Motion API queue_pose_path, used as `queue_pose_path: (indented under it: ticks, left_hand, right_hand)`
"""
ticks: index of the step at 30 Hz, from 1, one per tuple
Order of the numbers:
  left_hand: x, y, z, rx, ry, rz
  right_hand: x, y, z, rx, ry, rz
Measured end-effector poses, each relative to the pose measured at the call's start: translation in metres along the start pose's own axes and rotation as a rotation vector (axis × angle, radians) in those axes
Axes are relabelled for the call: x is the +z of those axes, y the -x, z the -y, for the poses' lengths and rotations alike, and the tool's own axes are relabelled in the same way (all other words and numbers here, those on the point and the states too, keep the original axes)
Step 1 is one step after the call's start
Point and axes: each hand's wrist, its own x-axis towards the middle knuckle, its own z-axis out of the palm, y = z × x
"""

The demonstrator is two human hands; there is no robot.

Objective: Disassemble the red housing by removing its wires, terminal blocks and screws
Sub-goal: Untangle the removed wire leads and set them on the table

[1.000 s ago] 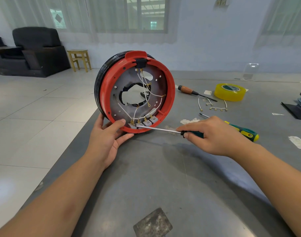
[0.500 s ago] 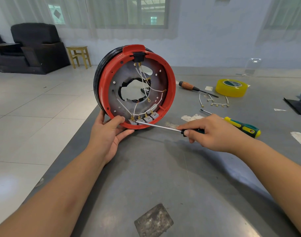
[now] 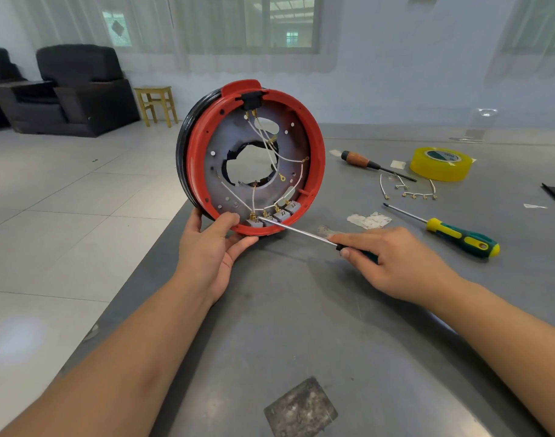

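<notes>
Head view: screwdriver tip at the first terminal block

Your left hand grips the bottom rim of the round red plastic housing, holding it upright on the grey bench so its wired face meets the tool. Your right hand curls its fingers round the long steel screwdriver, whose tip reaches the leftmost grey terminal block. White wires remain attached.

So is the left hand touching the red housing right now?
Touching. The head view shows the left hand cupping the bottom rim of the red housing, thumb pressed on its inner face, fingers wrapped behind the rim.
</notes>
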Motion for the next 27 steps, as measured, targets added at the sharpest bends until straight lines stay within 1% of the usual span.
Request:
queue_pose_path:
  ticks: [7,8,12,14,18,23,27]
  left_hand:
    - [0.000,0.002,-0.001,-0.005,-0.004,0.030]
    - [0.000,0.001,-0.001,-0.004,-0.004,0.030]
    - [0.000,0.000,-0.001,-0.015,0.013,0.023]
    - [0.000,-0.001,-0.001,-0.019,0.019,0.022]
    - [0.000,-0.001,-0.002,-0.021,0.013,0.023]
    - [0.001,-0.001,-0.001,-0.009,-0.004,0.028]
    - [0.002,-0.001,-0.001,-0.008,-0.011,0.035]
  right_hand:
    - [-0.007,-0.001,-0.006,0.061,-0.035,0.050]
    - [-0.009,-0.003,-0.007,0.094,-0.054,0.086]
    - [-0.021,-0.009,-0.010,0.259,-0.135,0.322]
    - [-0.028,-0.010,-0.012,0.307,-0.184,0.363]
    - [-0.039,-0.007,-0.016,0.344,-0.383,0.326]
    - [-0.055,-0.011,-0.014,0.339,-0.643,0.183]
    - [-0.069,-0.011,-0.015,0.351,-1.011,0.106]
